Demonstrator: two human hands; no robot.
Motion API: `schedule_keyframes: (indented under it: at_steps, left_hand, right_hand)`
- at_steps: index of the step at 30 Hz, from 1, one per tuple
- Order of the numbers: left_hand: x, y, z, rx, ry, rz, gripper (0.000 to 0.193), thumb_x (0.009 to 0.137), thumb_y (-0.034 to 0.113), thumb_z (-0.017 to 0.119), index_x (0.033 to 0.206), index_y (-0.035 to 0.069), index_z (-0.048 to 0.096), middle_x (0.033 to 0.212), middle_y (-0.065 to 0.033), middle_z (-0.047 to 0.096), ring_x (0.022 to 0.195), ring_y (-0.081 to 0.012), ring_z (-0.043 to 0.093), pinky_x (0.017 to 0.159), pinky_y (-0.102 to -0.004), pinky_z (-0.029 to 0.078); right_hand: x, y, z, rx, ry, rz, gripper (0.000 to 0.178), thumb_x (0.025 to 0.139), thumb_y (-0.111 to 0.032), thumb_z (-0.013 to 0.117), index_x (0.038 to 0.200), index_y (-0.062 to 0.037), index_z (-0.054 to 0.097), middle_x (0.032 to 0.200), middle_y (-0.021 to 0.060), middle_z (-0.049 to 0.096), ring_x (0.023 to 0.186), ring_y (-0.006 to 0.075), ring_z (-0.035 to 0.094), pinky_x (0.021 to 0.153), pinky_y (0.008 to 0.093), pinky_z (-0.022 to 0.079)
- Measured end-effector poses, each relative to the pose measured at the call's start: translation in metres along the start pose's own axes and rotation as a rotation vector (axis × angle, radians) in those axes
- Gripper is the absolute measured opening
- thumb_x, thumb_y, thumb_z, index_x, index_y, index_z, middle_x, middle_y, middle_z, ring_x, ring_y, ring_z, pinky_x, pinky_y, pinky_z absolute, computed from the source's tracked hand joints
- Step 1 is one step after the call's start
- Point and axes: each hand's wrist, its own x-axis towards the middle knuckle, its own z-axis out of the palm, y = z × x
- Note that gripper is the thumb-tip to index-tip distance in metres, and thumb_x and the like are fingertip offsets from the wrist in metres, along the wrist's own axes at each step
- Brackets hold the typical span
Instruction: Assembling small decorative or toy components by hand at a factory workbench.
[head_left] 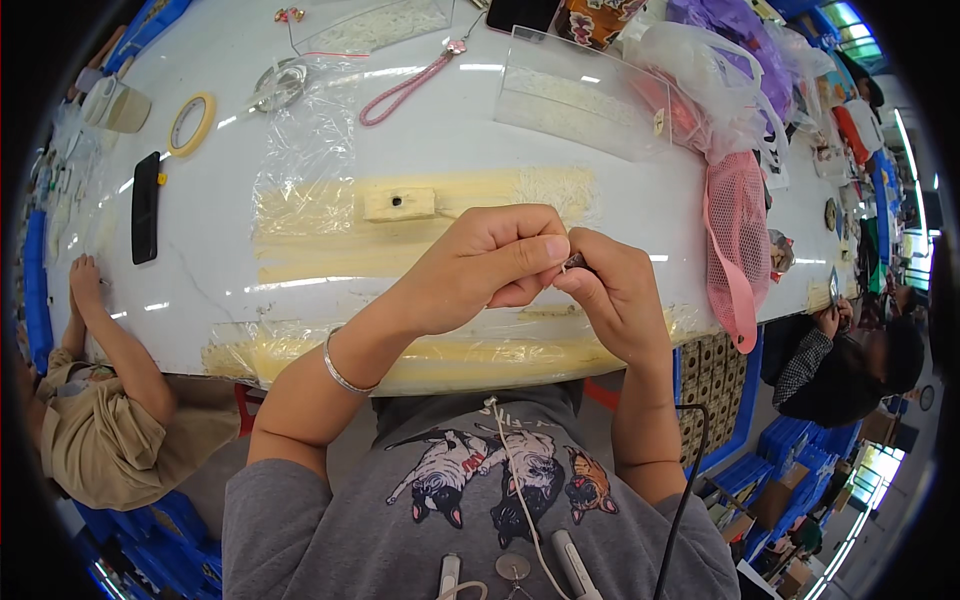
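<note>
My left hand [490, 258] and my right hand [612, 290] meet over the near part of the white table [205, 255], both closed. A small dark brown piece [574, 261] is pinched between the thumb and forefinger of my right hand, its kind too small to tell. The left thumb and fingertips press together right beside it, and what they hold is hidden. Just beyond my left hand, a small yellowish block [420, 204] with a dark hole lies on a patch of yellow tape [310, 235].
A clear plastic bag [305, 150], a tape roll [191, 124], a black phone [145, 208] and a pink braided strap [405, 90] lie around. A clear box [580, 105] stands behind; a pink mesh bag [738, 230] hangs over the right edge. People sit on both sides.
</note>
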Motion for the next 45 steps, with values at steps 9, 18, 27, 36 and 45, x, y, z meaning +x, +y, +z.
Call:
schedule_keyframes:
  at_steps: [9,18,27,36,45]
  left_hand:
    - [-0.001,-0.002,0.001,0.023,-0.007,-0.014,0.025,0.102,0.023,0.053,0.088,0.003,0.055,0.068,0.0041,0.046,0.05,-0.0015,0.031,0.045,-0.0194,0.022]
    - [-0.001,-0.001,0.003,0.049,-0.023,-0.016,0.025,0.102,0.024,0.053,0.087,0.004,0.055,0.067,0.0043,0.045,0.05,-0.0016,0.031,0.045,-0.0194,0.022]
    - [0.003,0.0,0.002,0.098,0.043,-0.004,0.026,0.101,0.023,0.052,0.081,0.006,0.052,0.062,0.0051,0.042,0.052,-0.0023,0.033,0.047,-0.0199,0.025]
    - [0.043,0.037,0.001,0.416,0.214,0.126,0.022,0.097,0.015,0.05,0.075,0.008,0.048,0.054,0.005,0.04,0.047,-0.0026,0.031,0.043,-0.021,0.024]
    - [0.16,0.086,-0.032,1.266,0.07,0.116,0.027,0.095,0.023,0.052,0.084,0.004,0.066,0.084,-0.0053,0.068,0.079,-0.0134,0.062,0.073,-0.0289,0.048]
  right_hand:
    - [-0.004,0.003,-0.002,0.012,-0.043,-0.001,0.031,0.09,-0.03,0.068,0.081,-0.0017,0.059,0.068,0.0115,0.053,0.059,0.0288,0.051,0.055,0.0348,0.042]
    - [-0.008,0.012,0.001,0.124,-0.067,0.021,0.032,0.09,-0.03,0.07,0.08,-0.0021,0.057,0.065,0.0113,0.051,0.056,0.0246,0.048,0.054,0.0334,0.04]
    - [-0.017,0.022,0.009,0.21,0.322,-0.056,0.018,0.088,-0.018,0.073,0.087,-0.0037,0.061,0.069,0.0004,0.049,0.058,0.0072,0.041,0.051,0.0236,0.03]
    - [-0.042,0.043,0.007,-0.108,0.702,-0.14,0.016,0.098,-0.008,0.054,0.107,-0.0008,0.065,0.079,0.0026,0.043,0.066,0.0122,0.038,0.059,0.0262,0.03]
    - [-0.036,0.047,0.01,-0.117,0.706,-0.17,0.011,0.096,-0.008,0.057,0.101,-0.0003,0.064,0.081,0.0088,0.052,0.062,0.0178,0.048,0.055,0.0283,0.039]
